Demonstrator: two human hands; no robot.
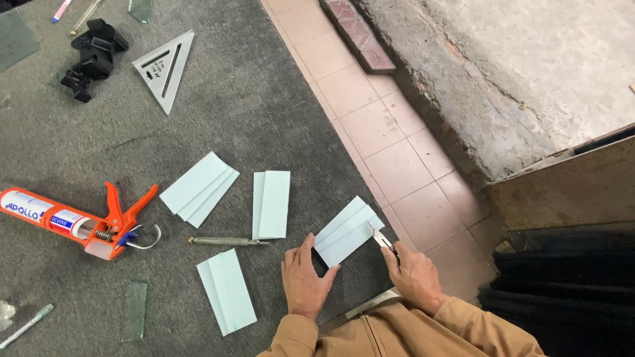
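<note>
My left hand (305, 276) rests flat on the grey carpet (251, 112), its fingers touching the near edge of a stack of pale green glass strips (345, 229). At the stack's right edge my right hand (413, 271) grips a pair of metal pliers (382, 239), whose jaws meet the glass. Three more stacks of the same strips lie to the left: one (271, 203) upright in the middle, one (198, 188) slanted, one (227, 291) nearer me. A slim glass cutter (228, 241) lies between them.
An orange caulking gun (79, 221) with a tube lies at the left. A metal triangular square (165, 66) and a black clamp (92, 56) sit at the back. Small glass scraps (134, 311) lie near me. Pink floor tiles (390, 152) border the carpet; a concrete slab (529, 66) rises at right.
</note>
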